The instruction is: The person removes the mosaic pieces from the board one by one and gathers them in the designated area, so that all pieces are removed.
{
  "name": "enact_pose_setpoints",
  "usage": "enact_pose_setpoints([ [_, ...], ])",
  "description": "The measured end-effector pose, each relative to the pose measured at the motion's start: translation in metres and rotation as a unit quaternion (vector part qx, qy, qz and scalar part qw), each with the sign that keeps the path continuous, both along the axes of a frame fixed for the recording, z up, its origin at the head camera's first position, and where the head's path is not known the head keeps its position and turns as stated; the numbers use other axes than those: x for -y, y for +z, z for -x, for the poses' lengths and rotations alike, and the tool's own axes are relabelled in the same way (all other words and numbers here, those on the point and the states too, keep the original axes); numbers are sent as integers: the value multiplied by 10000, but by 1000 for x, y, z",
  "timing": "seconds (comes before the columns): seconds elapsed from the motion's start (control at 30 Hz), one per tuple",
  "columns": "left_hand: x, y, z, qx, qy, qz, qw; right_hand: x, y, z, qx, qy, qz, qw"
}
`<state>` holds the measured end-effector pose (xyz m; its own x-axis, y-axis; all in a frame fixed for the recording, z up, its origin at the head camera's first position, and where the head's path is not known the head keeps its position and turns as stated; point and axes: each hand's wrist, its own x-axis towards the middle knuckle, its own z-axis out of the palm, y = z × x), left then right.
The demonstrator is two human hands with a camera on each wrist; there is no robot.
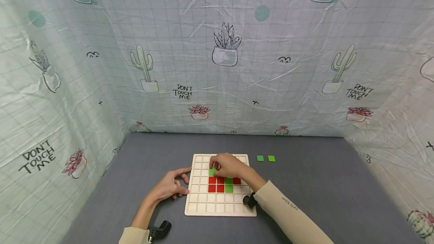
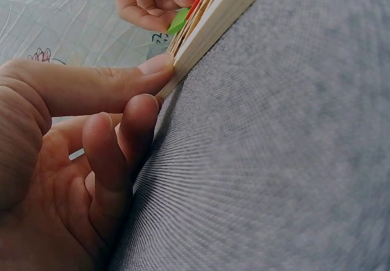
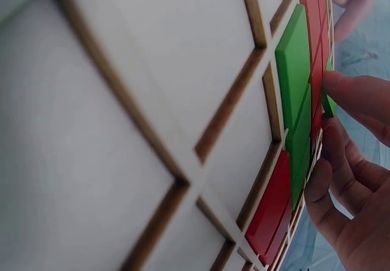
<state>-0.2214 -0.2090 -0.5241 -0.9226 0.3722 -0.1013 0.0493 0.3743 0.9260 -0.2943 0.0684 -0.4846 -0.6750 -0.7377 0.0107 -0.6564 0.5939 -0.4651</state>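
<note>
A square wooden grid board (image 1: 201, 208) lies on the table, with several red tiles (image 1: 211, 188) and green tiles (image 1: 228, 188) in its middle cells. My right hand (image 1: 228, 165) reaches over the upper middle of it and pinches a green tile (image 1: 212, 172) between thumb and fingers. In the left wrist view that green tile (image 2: 178, 21) looks tilted against the board's surface. At the board's left side, my left hand (image 1: 168, 184) touches the edge with the thumb and a spread finger. Part of the tile pattern is hidden under my right hand.
Two loose green tiles, one darker (image 1: 260, 158) and one lighter (image 1: 271, 158), lie right of the board's far corner. The grey table (image 1: 325, 191) meets a patterned curtain (image 1: 234, 86) at the back and sides. A black wrist camera (image 1: 250, 200) hangs over the board's near right part.
</note>
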Motion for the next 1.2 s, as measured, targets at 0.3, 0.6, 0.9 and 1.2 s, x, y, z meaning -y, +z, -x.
enact_pose_setpoints([
  [0.3, 0, -1, 0, -14, 1, 42, 10000, 1, -1, 1, 60, -37, -83, 9999],
  [0.6, 0, -2, 0, 17, 11, 24, 10000, 0, 0, 0, 43, 102, 106, 9999],
  [0.9, -1, -2, 1, 26, 23, 19, 10000, -1, 1, 0, 136, 61, 129, 9998],
  [1.2, 0, -1, 0, -11, 17, 73, 10000, -9, 8, -2, 281, 47, 420, 9987],
])
